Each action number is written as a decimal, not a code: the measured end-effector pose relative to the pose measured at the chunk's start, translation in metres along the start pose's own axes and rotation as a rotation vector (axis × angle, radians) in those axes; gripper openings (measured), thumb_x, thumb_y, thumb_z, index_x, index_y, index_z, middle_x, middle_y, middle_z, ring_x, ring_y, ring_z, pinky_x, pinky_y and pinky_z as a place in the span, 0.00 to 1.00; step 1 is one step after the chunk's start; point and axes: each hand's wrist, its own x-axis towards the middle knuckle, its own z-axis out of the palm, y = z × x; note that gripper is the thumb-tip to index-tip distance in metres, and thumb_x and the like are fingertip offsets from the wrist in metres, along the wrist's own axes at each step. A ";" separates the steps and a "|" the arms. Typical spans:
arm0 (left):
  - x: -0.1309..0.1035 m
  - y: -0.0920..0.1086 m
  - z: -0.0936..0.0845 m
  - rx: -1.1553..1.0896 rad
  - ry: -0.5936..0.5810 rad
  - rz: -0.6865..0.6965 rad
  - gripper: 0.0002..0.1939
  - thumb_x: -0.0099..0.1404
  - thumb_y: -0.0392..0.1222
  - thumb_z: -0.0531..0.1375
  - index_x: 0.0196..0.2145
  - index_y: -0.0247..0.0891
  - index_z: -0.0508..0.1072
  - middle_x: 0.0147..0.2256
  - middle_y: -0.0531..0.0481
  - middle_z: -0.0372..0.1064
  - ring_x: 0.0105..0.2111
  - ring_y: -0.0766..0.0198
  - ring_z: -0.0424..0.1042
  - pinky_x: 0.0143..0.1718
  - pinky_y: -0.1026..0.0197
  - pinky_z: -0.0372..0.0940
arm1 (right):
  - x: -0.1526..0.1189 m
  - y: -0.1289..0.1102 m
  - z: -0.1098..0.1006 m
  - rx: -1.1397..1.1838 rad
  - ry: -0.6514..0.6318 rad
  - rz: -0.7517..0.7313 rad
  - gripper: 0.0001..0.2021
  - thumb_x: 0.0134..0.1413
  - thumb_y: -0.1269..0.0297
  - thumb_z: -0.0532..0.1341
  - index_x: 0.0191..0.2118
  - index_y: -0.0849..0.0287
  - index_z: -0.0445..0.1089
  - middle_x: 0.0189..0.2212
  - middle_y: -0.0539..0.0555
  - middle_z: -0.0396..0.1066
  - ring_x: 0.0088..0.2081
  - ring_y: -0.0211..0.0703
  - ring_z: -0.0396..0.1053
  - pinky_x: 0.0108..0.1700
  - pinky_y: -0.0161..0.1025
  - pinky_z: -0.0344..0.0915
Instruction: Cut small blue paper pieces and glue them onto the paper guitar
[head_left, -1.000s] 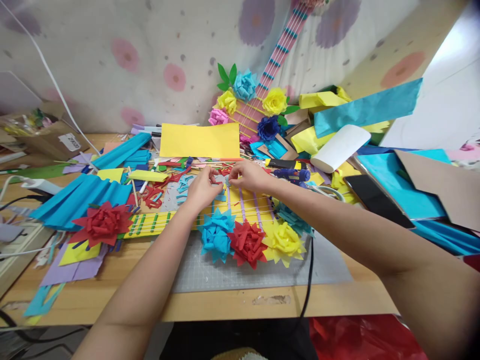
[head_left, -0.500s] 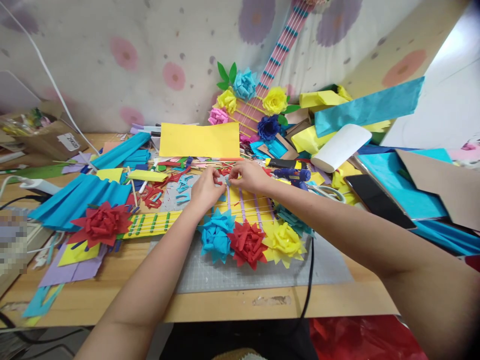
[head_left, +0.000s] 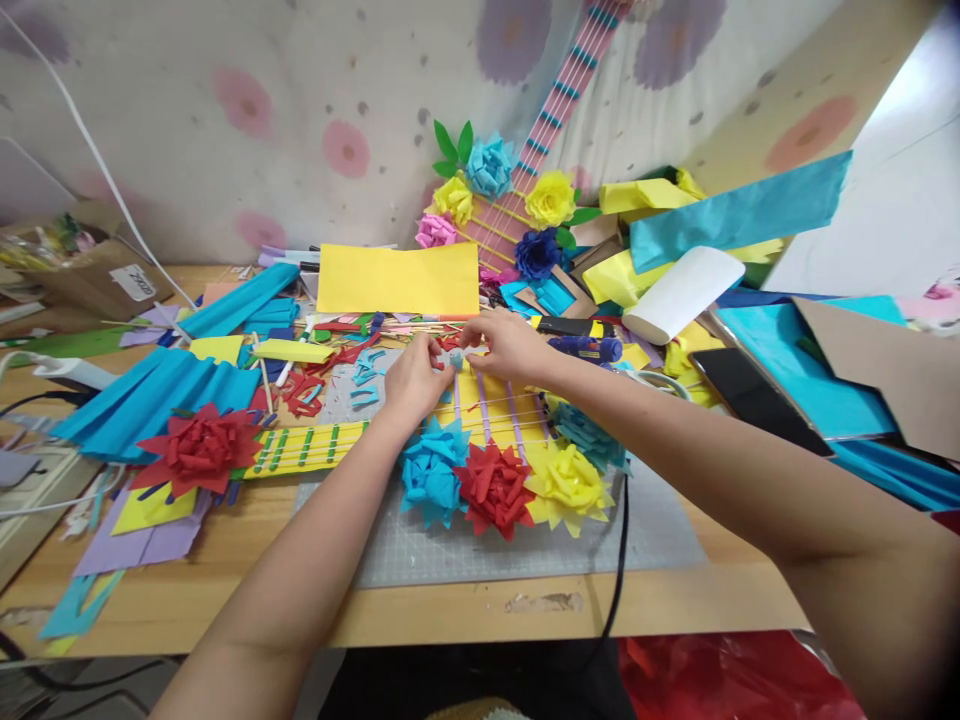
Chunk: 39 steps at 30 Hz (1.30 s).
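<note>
A yellow paper guitar [head_left: 345, 447] with pale strings and purple strips lies flat in front of me. Blue, red and yellow paper flowers [head_left: 499, 490] line its near edge, and a large red paper flower [head_left: 199, 450] sits at the neck's end. Over the far edge of the body, my left hand [head_left: 417, 380] pinches a small light-blue paper piece [head_left: 456, 358]. My right hand [head_left: 504, 347] is just right of that piece, fingers curved with thumb and index apart. Both hands partly cover the body's far side.
A glue gun [head_left: 589, 348] lies beyond my right forearm, near a phone [head_left: 754, 400] and a white case [head_left: 684, 295]. Paper scraps [head_left: 304, 392] crowd the left. A grey cutting mat [head_left: 652, 545] is under the guitar. A pink paper guitar [head_left: 544, 140] leans at the back.
My right fingers have drawn slightly right, away from the small blue paper piece. My left hand has barely shifted and the guitar lies in the same place.
</note>
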 end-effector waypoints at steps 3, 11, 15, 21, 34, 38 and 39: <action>0.000 0.001 -0.001 0.011 0.003 0.012 0.12 0.54 0.41 0.61 0.33 0.42 0.60 0.30 0.55 0.67 0.31 0.64 0.66 0.28 0.63 0.52 | -0.002 0.001 -0.007 -0.070 -0.088 -0.038 0.10 0.47 0.69 0.60 0.36 0.58 0.76 0.38 0.56 0.71 0.42 0.46 0.64 0.43 0.39 0.54; -0.001 0.001 -0.002 0.044 0.009 0.029 0.11 0.54 0.41 0.60 0.34 0.42 0.61 0.32 0.54 0.69 0.33 0.63 0.68 0.29 0.63 0.53 | -0.006 0.005 0.002 -0.196 -0.197 -0.172 0.13 0.50 0.66 0.59 0.40 0.52 0.78 0.34 0.56 0.70 0.42 0.48 0.62 0.42 0.41 0.52; 0.000 0.000 -0.001 0.052 0.007 0.031 0.11 0.55 0.40 0.60 0.34 0.42 0.61 0.32 0.55 0.69 0.33 0.63 0.69 0.28 0.63 0.53 | -0.004 0.006 0.006 -0.208 -0.206 -0.186 0.14 0.51 0.65 0.57 0.40 0.52 0.78 0.34 0.57 0.70 0.41 0.48 0.62 0.43 0.42 0.52; 0.000 -0.001 0.002 0.105 0.031 0.030 0.11 0.55 0.41 0.60 0.34 0.42 0.61 0.32 0.55 0.69 0.33 0.62 0.69 0.28 0.62 0.53 | -0.004 0.005 0.003 -0.205 -0.205 -0.173 0.14 0.50 0.67 0.57 0.40 0.52 0.78 0.33 0.56 0.70 0.41 0.47 0.62 0.42 0.41 0.52; 0.002 -0.002 -0.001 0.113 0.027 0.016 0.10 0.57 0.41 0.59 0.36 0.43 0.61 0.33 0.54 0.70 0.34 0.61 0.70 0.29 0.61 0.55 | -0.007 0.007 -0.001 -0.205 -0.190 -0.147 0.13 0.49 0.68 0.57 0.37 0.56 0.78 0.35 0.56 0.71 0.43 0.48 0.64 0.41 0.41 0.52; 0.002 0.000 -0.004 0.100 -0.001 0.007 0.11 0.56 0.42 0.59 0.36 0.43 0.61 0.33 0.54 0.70 0.34 0.61 0.69 0.29 0.62 0.54 | -0.007 0.006 -0.002 -0.197 -0.193 -0.166 0.13 0.49 0.67 0.58 0.39 0.54 0.78 0.35 0.56 0.71 0.43 0.48 0.64 0.41 0.41 0.53; 0.002 0.000 -0.005 0.099 -0.006 0.007 0.11 0.56 0.42 0.59 0.36 0.42 0.61 0.33 0.54 0.70 0.34 0.61 0.69 0.29 0.62 0.54 | -0.007 0.005 -0.002 -0.195 -0.197 -0.170 0.14 0.49 0.67 0.58 0.39 0.54 0.78 0.35 0.56 0.71 0.42 0.48 0.64 0.42 0.41 0.53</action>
